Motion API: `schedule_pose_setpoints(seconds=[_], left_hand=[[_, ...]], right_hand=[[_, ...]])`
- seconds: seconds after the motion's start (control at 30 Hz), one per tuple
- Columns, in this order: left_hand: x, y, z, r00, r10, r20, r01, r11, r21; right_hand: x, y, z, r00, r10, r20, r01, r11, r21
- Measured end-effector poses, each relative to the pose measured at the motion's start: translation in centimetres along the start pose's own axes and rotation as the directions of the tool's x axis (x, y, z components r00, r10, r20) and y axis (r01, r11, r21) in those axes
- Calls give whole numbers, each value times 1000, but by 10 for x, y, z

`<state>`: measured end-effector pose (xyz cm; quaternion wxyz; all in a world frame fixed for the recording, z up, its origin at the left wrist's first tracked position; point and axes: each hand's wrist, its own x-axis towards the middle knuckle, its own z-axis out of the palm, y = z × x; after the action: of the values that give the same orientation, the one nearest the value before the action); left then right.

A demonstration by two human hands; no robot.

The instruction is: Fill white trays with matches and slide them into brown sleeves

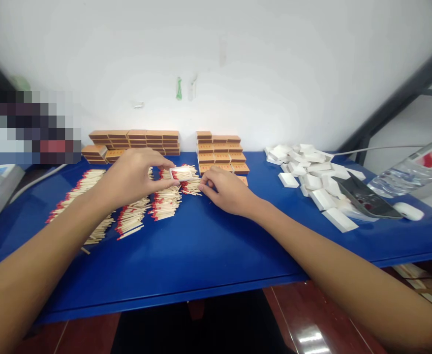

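Between thumb and fingers, my left hand point(131, 174) grips a small white matchbox tray point(182, 173) with some red-tipped matches in it. Just to its right, my right hand point(226, 191) has its fingers curled together in a pinch at the ends of some matchsticks point(191, 188); whether it holds any I cannot make out. Loose matches point(166, 202) lie in rows under and beside my left hand, their red heads mostly to the left. Behind my hands, orange-brown matchboxes stand in a left stack point(142, 138) and a right stack point(221, 156).
On the right of the blue table point(216, 250) lies a heap of white matchbox trays point(312, 169). A dark phone-like device point(363, 196), a white mouse point(408, 211) and a clear plastic bottle point(411, 167) are beside it. A white wall rises behind. A cable point(35, 184) runs along the left.
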<state>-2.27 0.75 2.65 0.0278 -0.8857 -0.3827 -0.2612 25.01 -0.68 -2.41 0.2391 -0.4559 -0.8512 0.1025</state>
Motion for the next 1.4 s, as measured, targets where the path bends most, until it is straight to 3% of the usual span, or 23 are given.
schedule_pose_setpoints(seconds=[0.1,0.33,0.5,0.7,0.93,1.07,1.4], left_hand=[[0,-1,1,1000,14,-1,-14,1000,22],[0,-4,3,1000,13,-4,-13,1000,12],[0,-4,2,1000,18,-7,-18,1000,13],[-1,-1,4,999,12,36,-11,1000,-20],[0,26,10,993,-3,121,31,973,-230],[0,31,10,992,-34,123,71,949,-306],[0,24,6,993,-55,106,81,962,-260]], right_hand=[[-1,-6,1,999,-22,-25,23,999,34],[1,-13,7,997,-2,76,-2,999,44],[0,-7,-6,992,-7,124,4,1000,21],[0,-6,-29,998,-59,-3,59,992,115],[0,-13,-19,992,-59,-114,91,949,302],[0,-13,-17,993,-69,-95,93,955,280],[-1,-9,-28,989,-112,-95,125,981,146]])
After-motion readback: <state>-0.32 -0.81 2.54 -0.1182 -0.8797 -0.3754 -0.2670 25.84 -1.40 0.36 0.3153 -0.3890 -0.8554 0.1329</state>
